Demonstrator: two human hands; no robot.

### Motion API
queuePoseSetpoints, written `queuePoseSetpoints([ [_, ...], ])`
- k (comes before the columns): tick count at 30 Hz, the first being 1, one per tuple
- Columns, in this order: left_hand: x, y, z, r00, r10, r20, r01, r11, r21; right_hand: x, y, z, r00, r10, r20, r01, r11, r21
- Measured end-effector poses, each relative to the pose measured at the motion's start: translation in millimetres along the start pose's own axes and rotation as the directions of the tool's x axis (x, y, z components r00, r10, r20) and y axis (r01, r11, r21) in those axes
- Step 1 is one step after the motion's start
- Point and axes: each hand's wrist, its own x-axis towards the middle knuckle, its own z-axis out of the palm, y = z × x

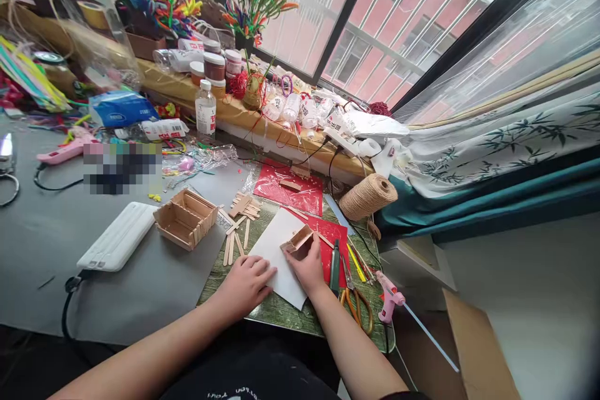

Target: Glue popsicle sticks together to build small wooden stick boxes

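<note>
My right hand (307, 267) grips a small brown open box (299, 240), thumb and fingers on its sides, over a white sheet of paper (274, 240). My left hand (248, 284) rests on the paper's left edge with its fingers stretched out and nothing in them. Several loose craft sticks (233, 249) lie just beyond it. A larger two-part box of craft sticks (182, 225) stands to the left. Right of my right hand are a green-handled cutter (335, 265) and scissors (356, 309). Red sheets (288, 187) lie partly under the paper.
A pink glue gun (390, 300) with a long glue stick sits at the table's right edge. Behind it lies a twine spool (368, 197). A white power strip (117, 237) is on the left. Jars and bottles (205, 112) line the cluttered windowsill.
</note>
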Motion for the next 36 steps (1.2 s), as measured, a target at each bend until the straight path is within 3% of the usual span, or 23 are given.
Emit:
queuePoseSetpoints([
  [4,-5.8,0.1,2.0,1.0,0.009,0.014,-0.009,1.0,0.011,-1.1,-18.5,-3.7,0.99,-0.08,0.114,0.084,0.996,-0.024],
  [8,-7.3,-1.7,2.5,1.0,0.012,-0.004,-0.012,1.0,0.004,12.2,-34.3,8.9,0.941,-0.207,0.269,0.2,0.978,0.053],
  [13,-4.4,-2.6,3.1,1.0,0.006,-0.03,-0.006,1.0,-0.016,42.7,-36.4,15.3,0.991,-0.068,0.115,0.067,0.998,0.017],
  [18,-3.3,-3.5,3.6,1.0,0.004,-0.006,-0.004,1.0,0.007,38.6,-38.8,15.3,0.942,-0.183,0.28,0.168,0.983,0.079],
  [19,-3.2,-4.0,4.0,1.0,0.005,0.0,-0.005,1.0,0.008,38.9,-40.0,15.6,0.946,-0.168,0.277,0.15,0.985,0.083],
  [21,-2.8,-4.9,4.8,1.0,0.01,0.008,-0.01,1.0,0.004,43.4,-42.2,15.9,0.987,-0.082,0.135,0.074,0.995,0.067],
  [22,-2.6,-5.4,5.2,1.0,0.011,0.01,-0.011,1.0,0.002,46.6,-42.9,15.8,0.989,-0.081,0.124,0.072,0.995,0.074],
  [26,-1.2,-5.7,4.5,1.0,0.014,0.017,-0.014,1.0,-0.002,56.0,-42.9,14.3,0.952,-0.158,0.263,0.126,0.983,0.136],
  [30,-1.6,-4.0,1.8,0.999,0.011,0.031,-0.01,1.0,-0.02,56.7,-41.0,14.7,0.991,-0.075,0.112,0.065,0.994,0.089],
  [33,-2.2,-3.5,0.8,1.0,0.007,0.024,-0.006,0.999,-0.035,55.9,-39.6,15.8,0.975,-0.133,0.178,0.118,0.988,0.096],
  [36,-2.2,-3.9,1.4,1.0,-0.011,0.015,0.011,0.999,-0.036,54.7,-38.3,17.0,0.99,-0.089,0.111,0.078,0.992,0.099],
])
